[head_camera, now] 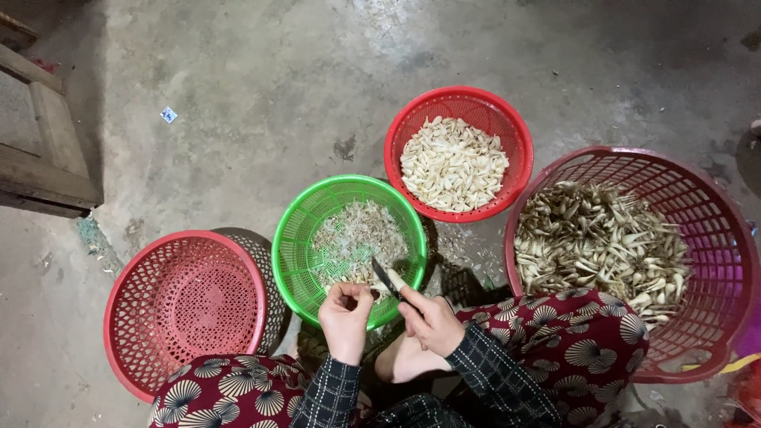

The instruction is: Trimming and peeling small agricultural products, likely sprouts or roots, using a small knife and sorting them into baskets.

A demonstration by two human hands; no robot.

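My right hand (432, 319) grips a small dark-bladed knife (385, 279) and a pale shoot piece against its blade, over the near rim of a green basket (295, 238). My left hand (346, 312) is pinched shut beside it; what its fingertips hold is too small to tell. The green basket holds thin pale trimmings (357, 236).
A round red basket (428, 107) of peeled white pieces sits beyond. A large dark red basket (713, 222) of unpeeled brownish shoots stands at the right. An upturned red basket (184, 301) lies left. Wooden boards (47, 150) are at far left on the concrete floor.
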